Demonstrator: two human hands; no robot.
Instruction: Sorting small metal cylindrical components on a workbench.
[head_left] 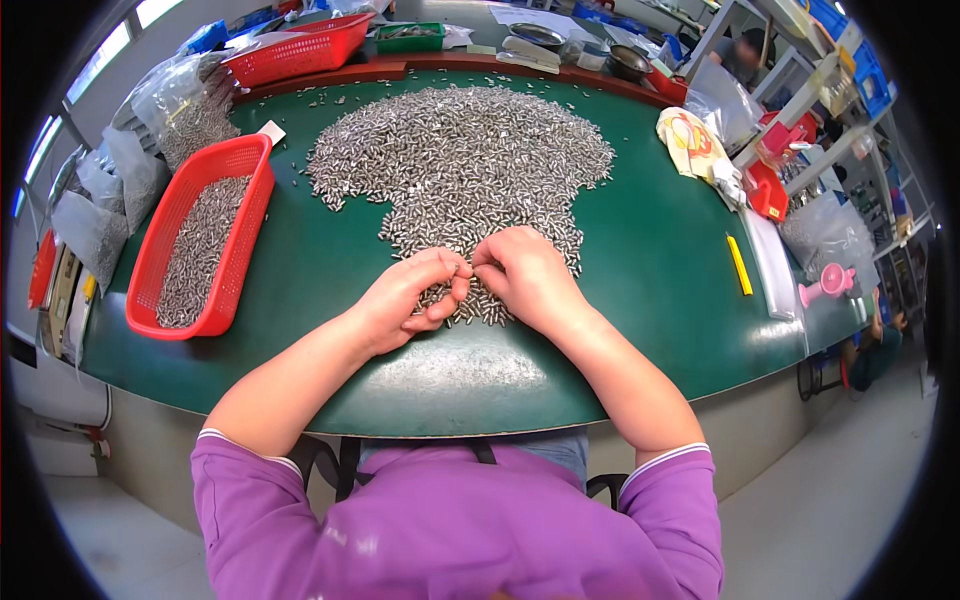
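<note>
A wide heap of small silvery metal cylinders [470, 150] covers the middle of the green tabletop [650, 270], narrowing toward me. At its near end my two hands almost meet. My left hand [415, 292] is closed, thumb and forefinger pinched together and the other fingers curled; a small metal piece seems to be at the fingertips. My right hand [522, 275] is closed too, its fingertips pressed together beside the left ones over the cylinders. What the right fingers hold, if anything, is hidden.
At the left stands a red perforated basket [262, 190] partly filled with similar cylinders, beside plastic bags [95, 230] of parts. A yellow cutter-like tool [739, 265] and a pink handheld fan [828, 285] lie at the right. Red and green baskets [410, 38] line the back. Another person [745, 55] is at the far right.
</note>
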